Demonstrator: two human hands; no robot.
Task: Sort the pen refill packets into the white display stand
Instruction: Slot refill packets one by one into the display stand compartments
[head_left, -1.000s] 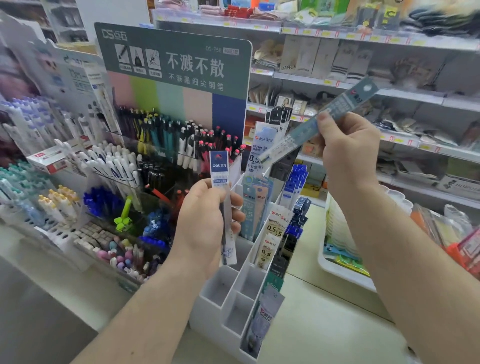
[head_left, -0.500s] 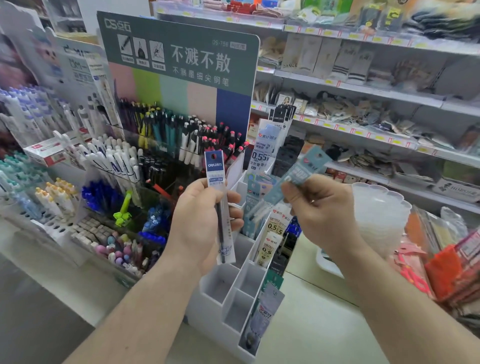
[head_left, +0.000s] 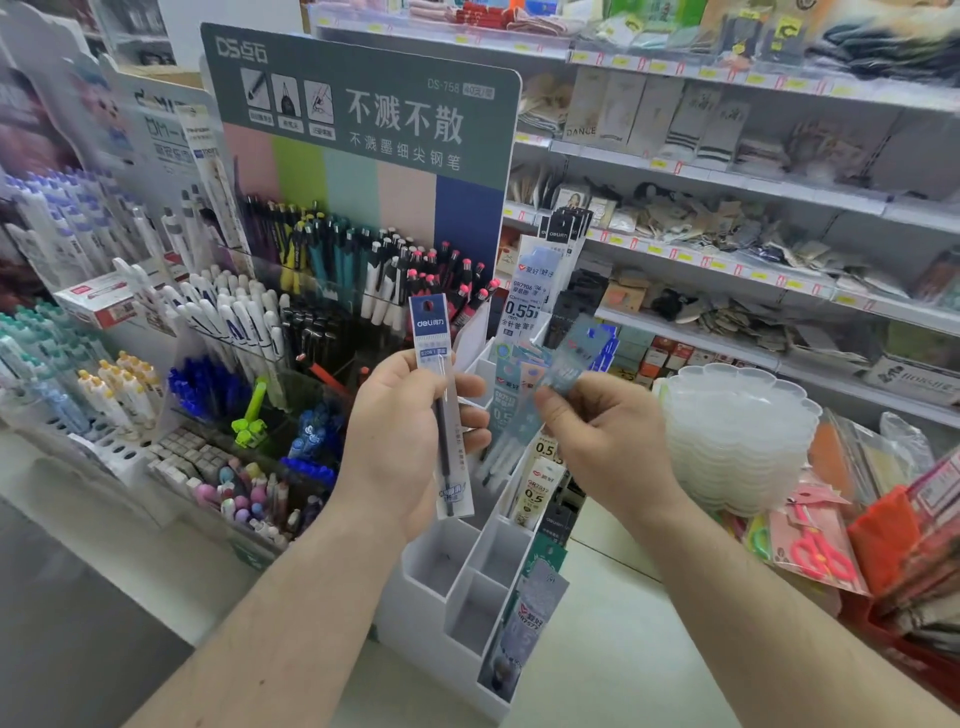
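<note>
My left hand (head_left: 402, 441) grips a narrow refill packet with a blue header (head_left: 434, 338), held upright above the white display stand (head_left: 434, 613). My right hand (head_left: 608, 441) pinches a pale blue-grey refill packet (head_left: 576, 358), tilted, its lower end down among the packets standing in the stand's middle slots. Other refill packets (head_left: 535, 488) fill the right-hand column of slots. Two front slots on the left of the stand are bare.
A tall pen display (head_left: 358, 249) with a green header board stands behind and left of the stand. Racks of pens and erasers (head_left: 119, 395) fill the left. A stack of clear trays (head_left: 737, 436) and packaged scissors (head_left: 815, 545) sit on the right, shelves behind.
My right hand came down from high up on the right and carried its blue-grey packet to the stand's middle slots. My left hand has kept its packet almost still.
</note>
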